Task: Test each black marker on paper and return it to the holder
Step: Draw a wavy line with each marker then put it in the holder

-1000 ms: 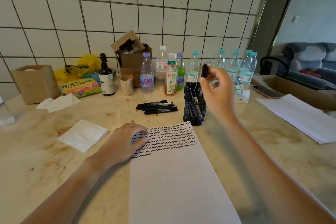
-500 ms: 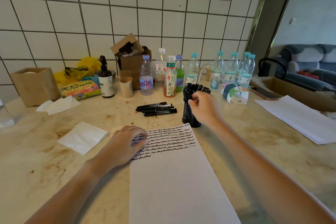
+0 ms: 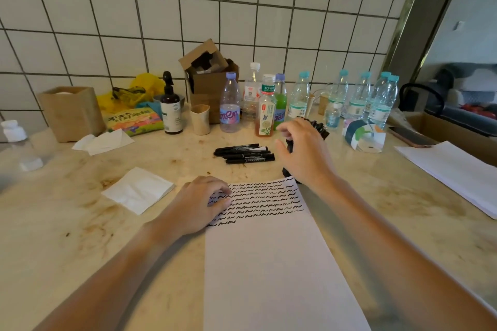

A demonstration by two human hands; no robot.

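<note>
Right-hand grip (image 3: 301, 150): the fingers are loosely curled over the top of the black mesh holder (image 3: 318, 129), and whether they pinch a marker there cannot be told, since the hand hides most of the holder. Left-hand grip (image 3: 201, 201) lies flat, fingers straight, pressing the near-left corner of the paper (image 3: 274, 263) to the table (image 3: 67, 223). Several rows of black squiggles (image 3: 258, 201) fill the sheet's top, and one short row begins below them, so many tests look done. Four black markers (image 3: 244, 154) lie capped side by side on the table just left of the holder; whether they await testing or were set aside is unclear. Marker caps (image 3: 320, 126) crowd the holder's rim.
</note>
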